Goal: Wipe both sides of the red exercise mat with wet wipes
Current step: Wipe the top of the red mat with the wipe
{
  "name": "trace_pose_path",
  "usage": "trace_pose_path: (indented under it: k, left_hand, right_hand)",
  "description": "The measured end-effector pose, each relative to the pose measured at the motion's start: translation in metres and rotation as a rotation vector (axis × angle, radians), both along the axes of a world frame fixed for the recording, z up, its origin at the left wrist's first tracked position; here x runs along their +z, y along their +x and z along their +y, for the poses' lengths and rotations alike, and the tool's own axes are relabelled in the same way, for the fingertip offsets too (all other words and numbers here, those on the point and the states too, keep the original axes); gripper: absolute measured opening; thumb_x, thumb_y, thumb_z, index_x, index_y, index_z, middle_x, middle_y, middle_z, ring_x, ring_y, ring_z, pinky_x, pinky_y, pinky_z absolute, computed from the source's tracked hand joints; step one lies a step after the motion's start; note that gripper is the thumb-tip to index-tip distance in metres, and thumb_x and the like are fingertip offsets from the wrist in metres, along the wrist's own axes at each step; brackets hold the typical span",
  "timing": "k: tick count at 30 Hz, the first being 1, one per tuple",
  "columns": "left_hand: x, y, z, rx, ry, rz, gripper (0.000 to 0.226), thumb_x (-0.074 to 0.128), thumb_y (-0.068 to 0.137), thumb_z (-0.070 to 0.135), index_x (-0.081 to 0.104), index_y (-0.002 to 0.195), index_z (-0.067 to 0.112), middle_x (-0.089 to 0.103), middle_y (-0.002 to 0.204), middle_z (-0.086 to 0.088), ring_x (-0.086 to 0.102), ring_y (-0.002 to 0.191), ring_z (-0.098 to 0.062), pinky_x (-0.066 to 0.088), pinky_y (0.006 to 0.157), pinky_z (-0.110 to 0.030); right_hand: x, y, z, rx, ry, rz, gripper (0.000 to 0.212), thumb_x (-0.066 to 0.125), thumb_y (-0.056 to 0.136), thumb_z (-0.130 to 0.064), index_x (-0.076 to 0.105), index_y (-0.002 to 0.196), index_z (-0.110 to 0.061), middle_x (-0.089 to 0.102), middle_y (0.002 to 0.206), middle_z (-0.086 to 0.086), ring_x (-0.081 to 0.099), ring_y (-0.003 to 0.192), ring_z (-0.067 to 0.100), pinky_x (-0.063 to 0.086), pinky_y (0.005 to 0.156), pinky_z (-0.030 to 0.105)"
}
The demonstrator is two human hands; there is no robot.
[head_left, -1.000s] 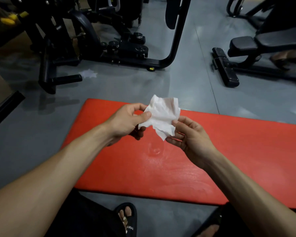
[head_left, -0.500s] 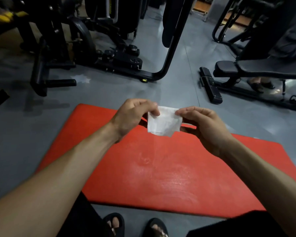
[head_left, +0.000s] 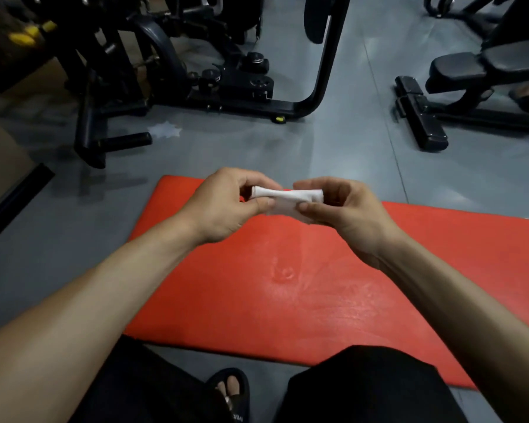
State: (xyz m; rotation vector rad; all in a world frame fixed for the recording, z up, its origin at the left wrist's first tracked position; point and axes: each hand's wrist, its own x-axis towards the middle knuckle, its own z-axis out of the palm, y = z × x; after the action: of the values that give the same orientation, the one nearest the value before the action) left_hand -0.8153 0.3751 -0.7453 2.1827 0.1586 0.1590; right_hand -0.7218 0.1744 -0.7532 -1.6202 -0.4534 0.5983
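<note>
I held the wet wipe (head_left: 287, 200) above the red mat (head_left: 303, 285) on the floor, left hand (head_left: 226, 206) and right hand (head_left: 345, 209) each in a pinching grip on one end. Judged best practice: fold it flat into a pad, then press evenly.

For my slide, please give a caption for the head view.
Both hands, left hand and right hand, fold a white wipe above the red mat.

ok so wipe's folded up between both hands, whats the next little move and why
Probably lower the folded wipe onto the red mat with one hand and start a stroke. Both the left hand and the right hand pinch it above the mat, not touching it.
</note>
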Motion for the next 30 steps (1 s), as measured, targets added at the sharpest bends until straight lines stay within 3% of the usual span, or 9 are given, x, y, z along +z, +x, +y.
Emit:
trace_pose_path:
  k: [3, 5, 7, 9, 12, 17, 20, 23, 30]
  left_hand:
    - [-0.009, 0.014, 0.017, -0.067, 0.26, 0.057, 0.01, 0.072, 0.096, 0.031, 0.076, 0.102, 0.038, 0.061, 0.105, 0.012, 0.058, 0.095, -0.004, 0.042, 0.088, -0.016]
    - [-0.018, 0.023, 0.029, -0.113, 0.242, 0.128, 0.005, 0.07, 0.097, 0.032, 0.075, 0.097, 0.034, 0.066, 0.098, 0.017, 0.063, 0.09, -0.004, 0.049, 0.084, -0.032]
    - [-0.033, 0.028, 0.031, -0.145, 0.065, 0.216, 0.009, 0.067, 0.1, 0.025, 0.074, 0.096, 0.021, 0.075, 0.083, 0.006, 0.071, 0.078, -0.014, 0.054, 0.075, -0.037]
    - [-0.057, 0.03, 0.023, -0.151, -0.116, 0.252, 0.008, 0.066, 0.1, 0.015, 0.072, 0.098, 0.01, 0.076, 0.081, -0.006, 0.074, 0.074, -0.02, 0.058, 0.073, -0.029]
    - [-0.106, 0.03, 0.012, -0.097, -0.299, 0.288, 0.009, 0.064, 0.101, 0.014, 0.069, 0.099, 0.006, 0.075, 0.079, -0.003, 0.073, 0.071, -0.016, 0.058, 0.071, -0.025]
    - [-0.199, 0.016, -0.012, -0.064, -0.471, 0.526, 0.03, 0.072, 0.087, 0.022, 0.064, 0.09, -0.006, 0.071, 0.081, -0.026, 0.066, 0.072, -0.021, 0.054, 0.071, -0.037]
    - [-0.251, -0.001, -0.032, -0.088, -0.485, 0.688, 0.041, 0.067, 0.075, 0.033, 0.06, 0.078, -0.007, 0.064, 0.067, -0.013, 0.06, 0.061, -0.013, 0.05, 0.063, -0.031]
    - [-0.29, -0.021, -0.052, -0.031, -0.715, 0.879, 0.021, 0.063, 0.101, 0.015, 0.064, 0.093, -0.005, 0.066, 0.078, -0.013, 0.068, 0.068, -0.012, 0.056, 0.065, -0.024]
    - [-0.344, -0.048, -0.087, 0.182, -1.033, 1.01, 0.021, 0.058, 0.102, 0.014, 0.074, 0.109, 0.002, 0.076, 0.105, -0.02, 0.075, 0.087, -0.028, 0.06, 0.077, -0.031]
  right_hand:
    - [-0.023, 0.001, -0.001, 0.01, -0.044, -0.057, 0.01, 0.07, 0.094, -0.006, 0.075, 0.092, -0.014, 0.068, 0.085, 0.011, 0.062, 0.082, 0.019, 0.054, 0.08, 0.039]
    - [-0.04, 0.003, -0.001, -0.051, -0.035, 0.011, 0.014, 0.067, 0.097, -0.013, 0.069, 0.083, -0.014, 0.064, 0.086, 0.012, 0.061, 0.086, 0.019, 0.058, 0.088, 0.047]
    - [-0.056, 0.002, 0.001, -0.107, 0.036, 0.155, 0.018, 0.061, 0.101, -0.018, 0.064, 0.084, -0.013, 0.065, 0.094, 0.012, 0.064, 0.096, 0.02, 0.058, 0.092, 0.051]
    - [-0.076, -0.002, 0.005, -0.138, 0.136, 0.369, 0.017, 0.056, 0.103, -0.025, 0.064, 0.099, -0.01, 0.07, 0.102, 0.014, 0.068, 0.102, 0.027, 0.058, 0.091, 0.054]
    - [-0.114, -0.011, 0.012, -0.152, 0.178, 0.567, 0.051, 0.063, 0.092, -0.049, 0.061, 0.122, -0.008, 0.074, 0.113, 0.016, 0.073, 0.1, 0.028, 0.06, 0.087, 0.052]
    - [-0.191, -0.036, 0.009, -0.262, 0.002, 0.344, 0.014, 0.073, 0.092, -0.006, 0.062, 0.098, 0.001, 0.072, 0.084, 0.02, 0.07, 0.074, 0.028, 0.059, 0.072, 0.046]
    - [-0.243, -0.057, -0.01, -0.203, -0.141, 0.146, 0.009, 0.075, 0.091, -0.013, 0.066, 0.092, -0.014, 0.068, 0.074, 0.005, 0.063, 0.067, 0.021, 0.055, 0.065, 0.041]
    - [-0.283, -0.079, -0.032, -0.209, -0.213, 0.118, 0.014, 0.075, 0.092, -0.012, 0.067, 0.092, -0.024, 0.06, 0.069, -0.007, 0.053, 0.064, 0.008, 0.044, 0.061, 0.025]
    - [-0.335, -0.109, -0.061, -0.162, -0.356, -0.041, 0.024, 0.07, 0.094, -0.004, 0.076, 0.102, -0.026, 0.061, 0.09, -0.009, 0.063, 0.083, 0.016, 0.051, 0.07, 0.031]
